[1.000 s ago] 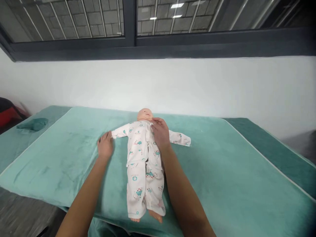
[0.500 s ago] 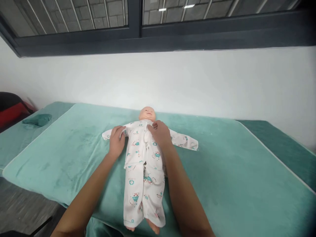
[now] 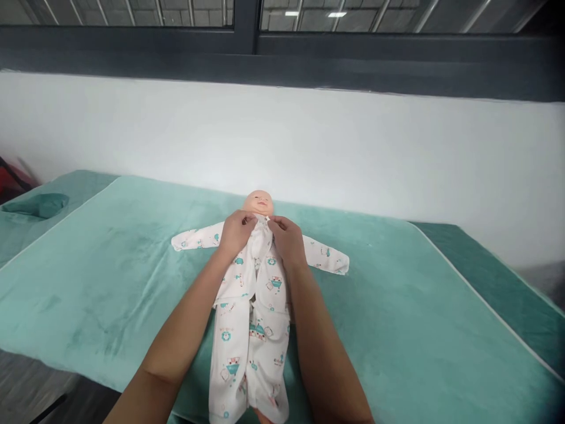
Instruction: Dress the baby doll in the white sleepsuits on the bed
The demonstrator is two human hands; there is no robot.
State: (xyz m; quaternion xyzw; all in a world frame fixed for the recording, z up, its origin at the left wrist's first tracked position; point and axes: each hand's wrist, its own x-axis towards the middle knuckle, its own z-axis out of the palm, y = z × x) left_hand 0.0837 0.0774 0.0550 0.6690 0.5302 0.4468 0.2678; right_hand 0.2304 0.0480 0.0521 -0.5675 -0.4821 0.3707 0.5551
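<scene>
A baby doll (image 3: 258, 203) lies on its back with its head toward the wall, dressed in a white printed top (image 3: 273, 281) and matching trousers (image 3: 229, 353). The top's sleeves stretch out to both sides, and its front edges part a little down the middle. Close under the doll's chin, my left hand (image 3: 238, 232) pinches the collar on one side. My right hand (image 3: 286, 235) has its fingertips closed on the collar's other side, a small gap from the left. The fingers partly cover the cloth they hold.
Green fabric covers the bed (image 3: 379, 306) beneath the doll. A hole with cloth in it (image 3: 37, 205) is at the bed's left end. Behind stands a white wall (image 3: 282, 135) under a dark window frame (image 3: 309, 62). Something red (image 3: 9, 182) shows at the far left.
My left hand has moved from the doll's sleeve up to the collar, beside my right hand, which stays near the neck. The view has shifted slightly.
</scene>
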